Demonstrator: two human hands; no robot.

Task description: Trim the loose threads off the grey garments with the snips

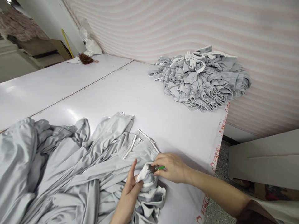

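Note:
Grey fabric with a white edge (149,185) is bunched between my hands, over the front of the table. My left hand (128,194) grips this garment piece from the left, its thumb and fingers pinching the edge. In my right hand (172,168) is a pair of thread snips (160,168) with green on the handle. Their dark metal blades touch the white edge or lie just beside it; whether they are parted cannot be made out. Many loose grey garments (77,168) with white-trimmed ends spread to the left of my hands.
A heap of gathered grey garments (201,81) sits at the table's far right corner, near a striped wall covering (177,25). A white plastic bag (92,46) and a brown fluffy thing (85,58) are at the far left. The table's right edge (220,133) bears red printed tape.

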